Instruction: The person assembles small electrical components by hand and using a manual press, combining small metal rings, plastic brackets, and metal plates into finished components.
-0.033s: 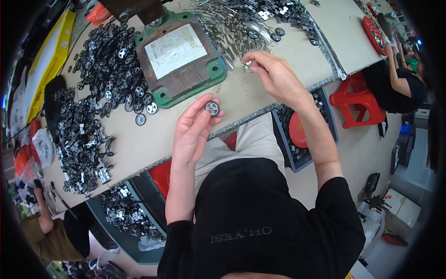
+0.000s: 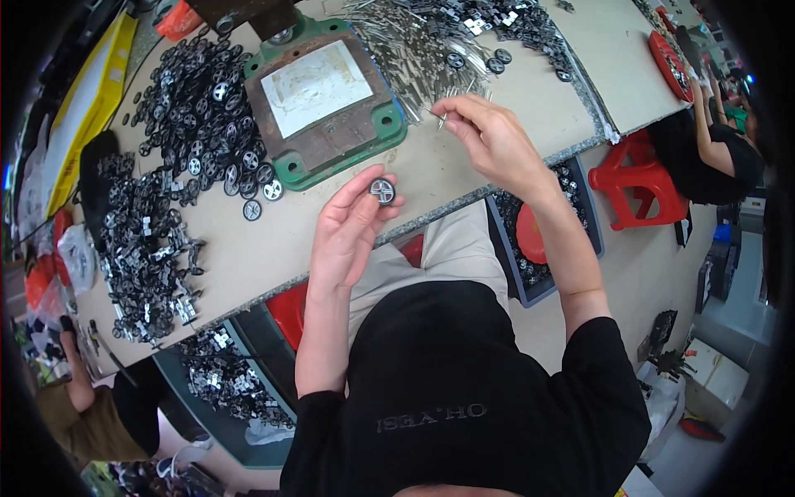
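Observation:
Between the thumb and fingers of my left hand [image 2: 352, 219] is a small black toy wheel [image 2: 382, 191] with silver spokes, its face turned up. My right hand [image 2: 497, 145] is to the right and farther out, thumb and forefinger pinched on a thin metal pin [image 2: 436, 113]. Just past those fingertips lies a spread of similar loose metal pins [image 2: 406, 66]. Left of the pins sits a green-based press [image 2: 335, 149] with a pale plate [image 2: 316, 87] on its bed. A big heap of black wheels [image 2: 199, 108] covers the table to the left of the press.
Small black and silver parts [image 2: 149, 257] are piled at the table's left; more [image 2: 530, 33] lie at the far right. Below the table edge are a bin of parts [image 2: 228, 373], a grey crate [image 2: 542, 286] and a red stool [image 2: 638, 186]. Other people sit at both sides.
The whole view has shifted very slightly. Both hands keep nearly the same pose, with the wheel still in the left and the pin still in the right.

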Demonstrator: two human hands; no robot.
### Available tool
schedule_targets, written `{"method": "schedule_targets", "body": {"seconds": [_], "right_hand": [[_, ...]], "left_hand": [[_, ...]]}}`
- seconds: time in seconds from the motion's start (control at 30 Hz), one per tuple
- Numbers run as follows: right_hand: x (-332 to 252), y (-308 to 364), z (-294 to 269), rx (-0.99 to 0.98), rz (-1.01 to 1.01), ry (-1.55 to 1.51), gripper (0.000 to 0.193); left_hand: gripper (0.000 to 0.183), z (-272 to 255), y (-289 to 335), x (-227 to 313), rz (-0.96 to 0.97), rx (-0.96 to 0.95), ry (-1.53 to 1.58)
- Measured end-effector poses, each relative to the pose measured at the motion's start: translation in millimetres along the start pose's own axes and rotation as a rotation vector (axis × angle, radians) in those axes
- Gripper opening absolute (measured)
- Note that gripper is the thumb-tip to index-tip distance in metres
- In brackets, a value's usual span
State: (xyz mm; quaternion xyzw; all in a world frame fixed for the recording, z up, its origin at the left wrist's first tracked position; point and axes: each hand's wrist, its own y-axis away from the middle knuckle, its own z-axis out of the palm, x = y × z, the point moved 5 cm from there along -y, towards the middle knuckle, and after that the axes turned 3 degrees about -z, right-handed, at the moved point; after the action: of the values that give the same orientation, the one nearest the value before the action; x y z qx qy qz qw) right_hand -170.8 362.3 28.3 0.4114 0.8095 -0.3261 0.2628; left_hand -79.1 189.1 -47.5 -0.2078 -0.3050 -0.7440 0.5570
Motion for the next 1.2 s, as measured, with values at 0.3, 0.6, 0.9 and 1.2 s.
{"method": "schedule_targets", "body": {"seconds": [0.3, 0.6, 0.9, 1.2], "right_hand": [[-23.0, 23.9, 33.7, -0.059, 0.103, -0.299, 0.011], [-23.8, 30.7, 57.0, -0.028, 0.262, -0.936, 0.011], [-28.8, 32.1, 55.3, -0.003, 0.2, -0.872, 0.011], [-37.0, 32.4, 42.7, -0.018, 0.003, -0.515, 0.011]], "left_hand": [[0.035, 2.6, -1.8, -3.8, -0.023, -0.079, 0.09], [0.035, 3.3, -0.7, -4.5, -0.015, -0.087, 0.081], [0.034, 2.6, -1.4, -7.0, -0.009, -0.097, 0.062], [0.033, 2.3, -1.3, -7.2, -0.003, -0.091, 0.048]]}}
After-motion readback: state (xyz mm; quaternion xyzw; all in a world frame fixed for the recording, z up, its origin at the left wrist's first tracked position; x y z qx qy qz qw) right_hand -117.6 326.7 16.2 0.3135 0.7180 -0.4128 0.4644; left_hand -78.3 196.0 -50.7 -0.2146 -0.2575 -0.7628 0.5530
